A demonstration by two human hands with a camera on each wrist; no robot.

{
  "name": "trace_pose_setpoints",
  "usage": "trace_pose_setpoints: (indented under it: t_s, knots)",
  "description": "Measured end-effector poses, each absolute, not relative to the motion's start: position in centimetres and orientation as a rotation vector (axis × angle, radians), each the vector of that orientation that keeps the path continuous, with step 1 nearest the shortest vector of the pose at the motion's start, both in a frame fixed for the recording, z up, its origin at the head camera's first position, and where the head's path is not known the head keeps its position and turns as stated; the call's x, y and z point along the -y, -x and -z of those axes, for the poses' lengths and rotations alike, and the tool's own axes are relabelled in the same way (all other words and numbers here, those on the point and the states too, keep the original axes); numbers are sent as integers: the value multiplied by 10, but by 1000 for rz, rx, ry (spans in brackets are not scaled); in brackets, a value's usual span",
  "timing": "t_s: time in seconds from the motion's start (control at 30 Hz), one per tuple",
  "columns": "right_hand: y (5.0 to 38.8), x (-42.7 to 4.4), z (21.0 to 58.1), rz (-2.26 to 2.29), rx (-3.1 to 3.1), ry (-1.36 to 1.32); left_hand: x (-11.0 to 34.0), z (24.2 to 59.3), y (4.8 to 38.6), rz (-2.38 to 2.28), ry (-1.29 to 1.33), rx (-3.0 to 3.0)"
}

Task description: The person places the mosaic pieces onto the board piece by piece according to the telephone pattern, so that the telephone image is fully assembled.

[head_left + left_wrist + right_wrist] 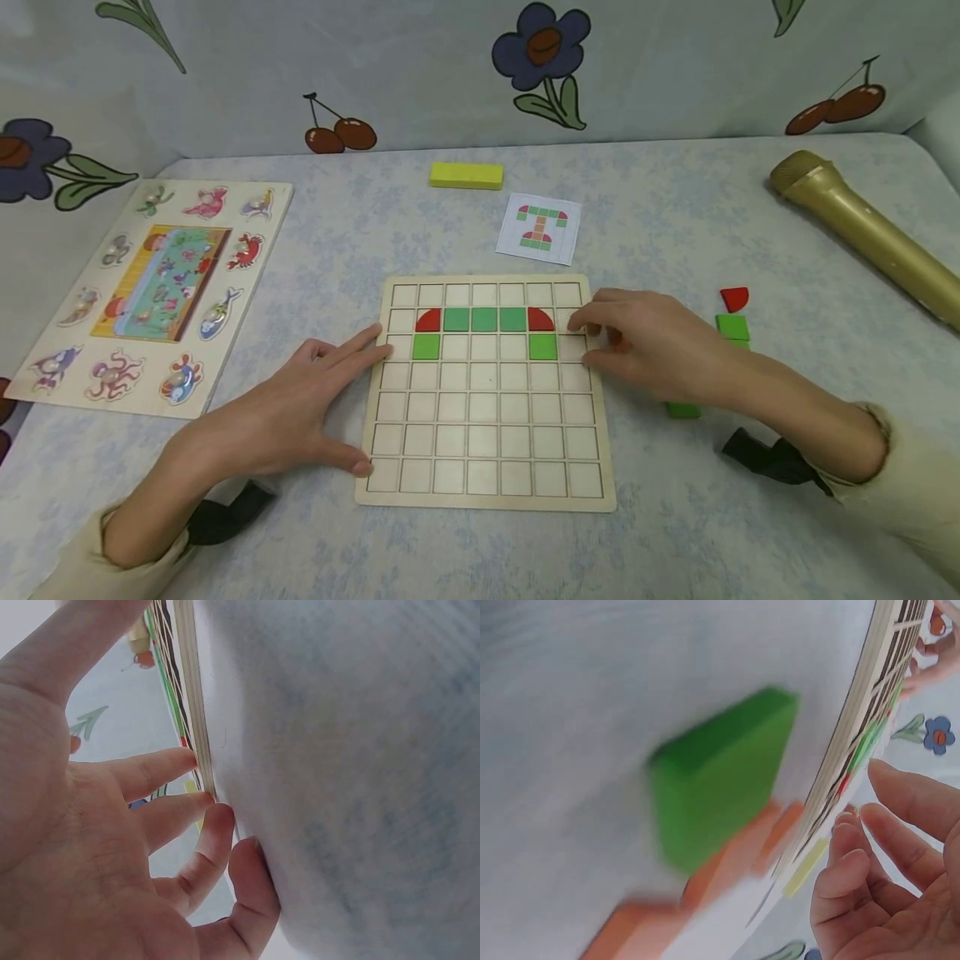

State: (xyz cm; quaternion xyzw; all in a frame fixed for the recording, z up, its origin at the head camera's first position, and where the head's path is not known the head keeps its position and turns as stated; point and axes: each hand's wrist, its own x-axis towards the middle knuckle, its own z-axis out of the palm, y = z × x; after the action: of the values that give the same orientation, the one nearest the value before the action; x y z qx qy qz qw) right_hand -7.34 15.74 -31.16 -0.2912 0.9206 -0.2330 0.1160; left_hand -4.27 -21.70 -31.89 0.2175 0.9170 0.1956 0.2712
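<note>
A wooden grid board (487,502) holds green squares (483,320) and two red quarter-round pieces (540,319) near its top. Spread along the board's left side, my left hand (277,417) touches the edge with fingertips and thumb; the left wrist view shows this hand (112,847) against the board's edge (196,705). My right hand (652,342) is at the right edge, fingers bent, thumb apart, nothing visibly held. In the right wrist view, a green block (720,784) and orange blocks (727,859) lie beside the board, near that hand (892,885).
A pattern card (538,229) and a yellow block (466,176) lie behind the board. The picture puzzle (247,333) is at the left, a gold microphone (870,229) at the right. Loose red (734,299) and green pieces (732,326) lie around my right forearm.
</note>
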Motion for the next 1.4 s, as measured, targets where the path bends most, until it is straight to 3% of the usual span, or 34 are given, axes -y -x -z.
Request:
trace_pose_setpoints:
  t_s: [0.63, 1.4]
  knots:
    - [61, -225, 317, 514, -2705, 717, 218, 320, 42, -539, -589, -2469]
    - [54, -226, 325, 486, -2729, 804, 217, 319, 42, -531, -580, -2474]
